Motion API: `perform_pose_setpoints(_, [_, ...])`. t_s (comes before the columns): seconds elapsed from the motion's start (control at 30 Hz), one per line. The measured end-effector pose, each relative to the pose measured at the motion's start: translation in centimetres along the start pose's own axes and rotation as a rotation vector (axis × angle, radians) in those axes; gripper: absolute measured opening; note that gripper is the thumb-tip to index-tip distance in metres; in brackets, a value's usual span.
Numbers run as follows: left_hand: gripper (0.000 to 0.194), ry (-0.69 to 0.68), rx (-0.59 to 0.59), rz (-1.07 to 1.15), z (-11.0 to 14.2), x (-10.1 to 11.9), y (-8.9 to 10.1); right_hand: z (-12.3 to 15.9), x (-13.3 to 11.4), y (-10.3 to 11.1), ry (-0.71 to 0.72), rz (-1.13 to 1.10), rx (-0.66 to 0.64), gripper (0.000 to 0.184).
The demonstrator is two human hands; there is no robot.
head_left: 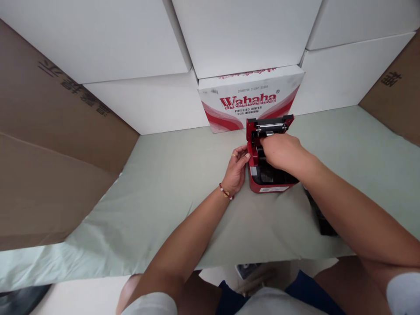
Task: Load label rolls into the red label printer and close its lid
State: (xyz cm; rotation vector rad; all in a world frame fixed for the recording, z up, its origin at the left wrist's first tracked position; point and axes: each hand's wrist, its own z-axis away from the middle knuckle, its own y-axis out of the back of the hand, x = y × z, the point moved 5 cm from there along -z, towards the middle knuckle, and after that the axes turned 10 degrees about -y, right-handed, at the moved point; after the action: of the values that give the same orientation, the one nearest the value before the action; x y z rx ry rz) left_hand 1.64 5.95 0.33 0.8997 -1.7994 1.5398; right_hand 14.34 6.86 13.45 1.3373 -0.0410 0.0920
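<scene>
A compact, box-shaped red and black device [274,173] stood on a table [164,175] covered with a pale green cloth, toward its far side and a little right of the middle of the view. Its hinged red and black lid [269,124] was raised at the back, with a pale metallic bar across it, and the dark interior lay exposed. A white rectangular label [274,189] was fixed to the near red wall.

The left hand [236,173] touched the device's left side, its fingers partly curled and its thumb at the edge; whether it gripped the wall or only rested against it could not be told. It wore a gold-coloured ring [234,155], and a beaded red bracelet [226,192] circled the wrist. The right hand [282,151] reached in from the right, bent down over the opening below the lid. Its fingertips were mostly hidden inside, so one could not tell whether they were closed on anything.

Just behind the device stood a white and red printed "Wahaha" carton [249,100], in front of stacked plain white boxes [144,103]. A brown cardboard panel [52,153] rose at the left. Under the right forearm, a black object [324,218] lay partly covered on the cloth.
</scene>
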Motion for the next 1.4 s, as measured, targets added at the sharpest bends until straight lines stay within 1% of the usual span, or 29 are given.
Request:
perform_pose_setpoints(0.1, [0.059, -0.057, -0.027, -0.017, 0.4, 0.2, -0.2, -0.5, -0.4, -0.4, 0.018, -0.014, -0.015, 0.042])
perform_pose_setpoints(0.17, [0.070, -0.126, -0.053, -0.059, 0.9, 0.6, -0.5, -0.7, -0.7, -0.6, 0.036, -0.036, -0.016, 0.046])
perform_pose_setpoints(0.23, [0.079, -0.191, -0.069, -0.128, 1.6, 1.0, -0.8, -0.6, -0.7, -0.6, 0.066, -0.061, -0.016, 0.045])
perform_pose_setpoints(0.27, [0.079, -0.232, -0.056, -0.179, 2.0, 1.3, -0.9, -0.4, -0.6, -0.5, 0.082, -0.072, -0.016, 0.044])
perform_pose_setpoints(0.33, [0.068, -0.354, 0.011, -0.327, 3.0, 2.5, -1.0, 0.6, 0.0, -0.4, 0.109, -0.099, -0.003, 0.044])
perform_pose_setpoints(0.4, [0.055, -0.526, 0.069, -0.501, 4.2, 4.2, -1.2, 2.5, 1.0, -0.1, 0.158, -0.198, 0.063, 0.040])
perform_pose_setpoints(0.43, [0.050, -0.607, 0.059, -0.574, 4.9, 5.0, -1.5, 3.7, 1.6, -0.1, 0.212, -0.274, 0.121, 0.037])
perform_pose_setpoints(0.47, [0.045, -0.666, 0.013, -0.632, 5.6, 5.5, -1.9, 5.0, 2.2, -0.1, 0.289, -0.359, 0.185, 0.035])
perform_pose_setpoints(0.5, [0.040, -0.692, -0.053, -0.680, 6.2, 5.7, -2.3, 6.4, 2.8, -0.3, 0.383, -0.441, 0.246, 0.033])
perform_pose_setpoints(0.53, [0.035, -0.690, -0.128, -0.722, 6.7, 5.6, -2.7, 7.7, 3.5, -0.7, 0.476, -0.509, 0.295, 0.032])
perform_pose_setpoints(0.6, [0.025, -0.629, -0.265, -0.784, 7.4, 4.9, -3.2, 9.5, 4.8, -2.0, 0.606, -0.590, 0.348, 0.029])
perform_pose_setpoints(0.67, [0.021, -0.554, -0.358, -0.819, 7.7, 3.8, -3.5, 10.3, 5.8, -3.5, 0.647, -0.647, 0.370, 0.027])
perform_pose_setpoints(0.73, [0.024, -0.508, -0.411, -0.841, 7.8, 3.1, -3.5, 10.2, 6.4, -4.6, 0.653, -0.692, 0.381, 0.027])
perform_pose_setpoints(0.8, [0.027, -0.493, -0.442, -0.871, 7.7, 2.8, -3.5, 10.0, 6.6, -5.1, 0.657, -0.727, 0.373, 0.029])
perform_pose_setpoints(0.87, [0.028, -0.518, -0.431, -0.897, 7.5, 3.0, -3.4, 9.7, 6.5, -5.1, 0.668, -0.759, 0.335, 0.028])
perform_pose_setpoints(0.93, [0.026, -0.600, -0.393, -0.926, 7.4, 3.5, -3.4, 9.3, 6.5, -4.3, 0.637, -0.804, 0.324, 0.026])
perform_pose_setpoints(0.97, [0.026, -0.672, -0.383, -0.961, 7.5, 3.8, -3.6, 8.8, 6.8, -3.5, 0.574, -0.847, 0.369, 0.026])
perform_pose_setpoints(1.0, [0.026, -0.768, -0.382, -1.012, 7.6, 4.1, -4.0, 8.0, 7.4, -2.6, 0.481, -0.903, 0.460, 0.027])
perform_pose_setpoints(1.07, [0.027, -1.012, -0.401, -1.147, 8.3, 4.6, -5.0, 6.2, 8.8, -0.7, 0.278, -1.011, 0.717, 0.031])
perform_pose_setpoints(1.1, [0.028, -1.129, -0.407, -1.210, 8.6, 4.8, -5.5, 5.0, 9.3, 0.1, 0.210, -1.045, 0.824, 0.034])
perform_pose_setpoints(1.13, [0.029, -1.225, -0.407, -1.259, 8.9, 5.0, -5.9, 3.7, 9.5, 0.8, 0.179, -1.058, 0.886, 0.038])
perform_pose_setpoints(1.17, [0.028, -1.290, -0.403, -1.291, 9.1, 5.1, -6.3, 2.2, 9.3, 1.3, 0.177, -1.044, 0.890, 0.043])
perform_pose_setpoints(1.23, [0.025, -1.334, -0.397, -1.329, 9.2, 5.3, -6.6, -0.4, 8.3, 1.8, 0.200, -0.975, 0.789, 0.046])
perform_pose_setpoints(1.27, [0.025, -1.335, -0.394, -1.338, 9.2, 5.3, -6.7, -1.1, 7.7, 1.9, 0.219, -0.932, 0.734, 0.048])
perform_pose_setpoints(1.3, [0.026, -1.333, -0.393, -1.342, 9.2, 5.3, -6.7, -1.2, 7.1, 1.9, 0.243, -0.889, 0.699, 0.051])
perform_pose_setpoints(1.33, [0.027, -1.329, -0.397, -1.343, 9.2, 5.3, -6.7, -0.7, 6.5, 1.8, 0.270, -0.854, 0.691, 0.053])
perform_pose_setpoints(1.4, [0.032, -1.316, -0.413, -1.335, 9.2, 5.2, -6.5, 1.4, 5.9, 1.3, 0.314, -0.806, 0.722, 0.050])
